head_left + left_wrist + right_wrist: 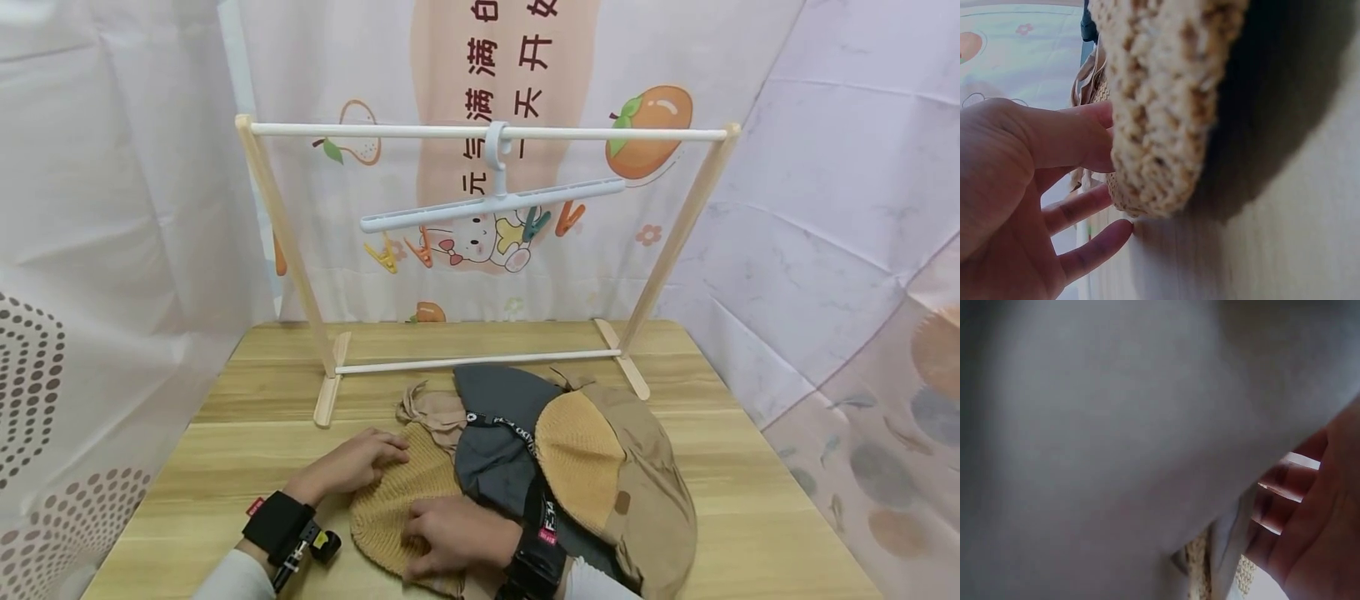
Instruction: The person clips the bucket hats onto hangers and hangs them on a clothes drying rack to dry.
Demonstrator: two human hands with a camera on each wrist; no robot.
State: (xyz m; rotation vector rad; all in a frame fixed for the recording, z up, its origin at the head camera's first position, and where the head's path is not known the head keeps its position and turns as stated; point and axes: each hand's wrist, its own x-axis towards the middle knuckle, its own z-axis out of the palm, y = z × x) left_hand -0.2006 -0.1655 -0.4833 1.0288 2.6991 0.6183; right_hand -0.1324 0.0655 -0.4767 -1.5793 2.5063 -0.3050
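Observation:
A yellow knitted hat [405, 487] with tan cloth ties [438, 412] lies at the front of the table, between both hands. My left hand [360, 458] rests at its upper left side, with loosely bent fingers. In the left wrist view the thumb [1079, 140] meets the thick knitted edge [1160, 106], and the lower fingers are spread apart. Lying over the hat's near right part, my right hand [457, 533] has its fingers spread on the knit. The right wrist view is mostly filled by blurred grey cloth [1104, 444], beside the right fingers [1300, 478].
Right of the knitted hat lie a dark grey hat [491, 475] with a lettered strap and a tan cloth hat [660, 492] with a yellow knitted panel [577, 458]. Behind stands a wood-and-white rack [375, 131], bearing a pale blue hanger [450, 213] with several coloured clips.

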